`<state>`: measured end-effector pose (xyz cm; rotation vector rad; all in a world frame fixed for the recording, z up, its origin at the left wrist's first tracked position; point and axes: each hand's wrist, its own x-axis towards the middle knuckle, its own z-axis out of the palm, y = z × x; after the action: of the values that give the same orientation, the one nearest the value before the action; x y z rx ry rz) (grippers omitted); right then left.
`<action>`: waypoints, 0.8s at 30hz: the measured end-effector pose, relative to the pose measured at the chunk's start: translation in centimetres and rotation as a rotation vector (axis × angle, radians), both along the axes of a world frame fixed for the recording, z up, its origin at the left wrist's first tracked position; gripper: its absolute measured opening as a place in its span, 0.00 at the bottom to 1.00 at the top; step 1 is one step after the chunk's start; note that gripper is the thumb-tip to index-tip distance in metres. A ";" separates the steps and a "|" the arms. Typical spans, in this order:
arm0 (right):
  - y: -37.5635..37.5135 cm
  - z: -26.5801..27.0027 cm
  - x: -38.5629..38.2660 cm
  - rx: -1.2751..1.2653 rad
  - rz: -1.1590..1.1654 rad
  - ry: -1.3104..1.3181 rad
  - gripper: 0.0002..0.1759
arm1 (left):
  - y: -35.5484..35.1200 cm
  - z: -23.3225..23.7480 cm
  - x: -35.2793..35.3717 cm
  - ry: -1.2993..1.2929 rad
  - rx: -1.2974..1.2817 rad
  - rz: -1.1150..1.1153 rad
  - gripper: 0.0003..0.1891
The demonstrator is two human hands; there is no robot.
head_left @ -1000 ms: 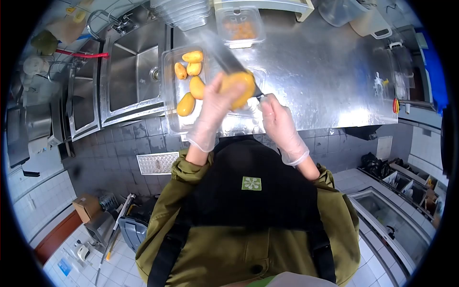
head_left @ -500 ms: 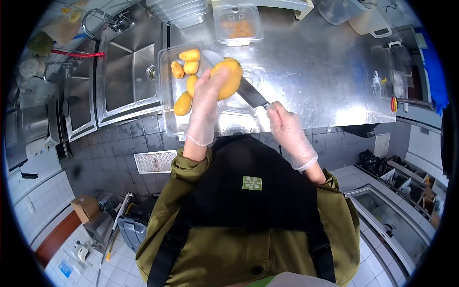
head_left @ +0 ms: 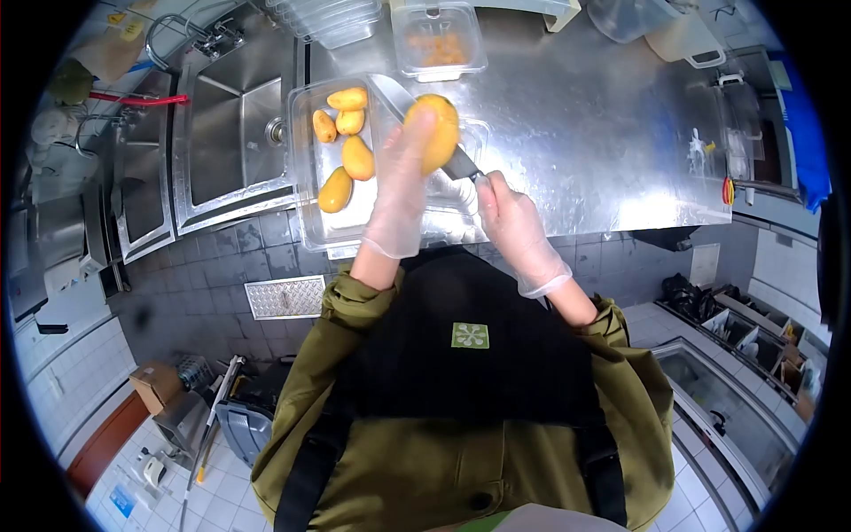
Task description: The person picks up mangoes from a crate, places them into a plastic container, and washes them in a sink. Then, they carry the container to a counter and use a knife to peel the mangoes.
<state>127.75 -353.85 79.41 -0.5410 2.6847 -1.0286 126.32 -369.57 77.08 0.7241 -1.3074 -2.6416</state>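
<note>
At upper centre, the fingers of the left hand grasp a mango, long axis up-frame, over the diagonal knife the right hand clenches.

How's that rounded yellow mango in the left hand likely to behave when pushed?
The rounded yellow mango would probably roll or rock, given its curved sides. Its surface looks smooth, so the clear-gloved left hand might lose grip. It seems firm rather than floppy, as its visible outline looks undented.

Steel counter (shiny), clear tubs
</note>
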 end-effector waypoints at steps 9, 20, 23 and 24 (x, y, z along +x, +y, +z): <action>0.0 -1.6 0.8 -0.094 0.012 0.042 0.09 | 0.4 2.5 -0.4 0.053 0.078 0.062 0.27; -0.6 -2.5 1.7 -0.101 -0.001 -0.085 0.10 | 0.7 1.0 -0.6 0.034 0.104 0.058 0.33; -0.7 -3.4 1.5 -0.173 0.024 -0.019 0.08 | 0.7 0.6 -0.5 0.036 0.119 0.082 0.33; -0.9 -3.4 1.4 -0.185 0.021 -0.023 0.08 | 0.9 0.6 -0.4 0.019 0.127 0.088 0.33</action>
<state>129.17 -354.75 75.96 -0.5855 2.5734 -1.2778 125.91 -368.70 77.64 0.7526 -1.0854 -2.6725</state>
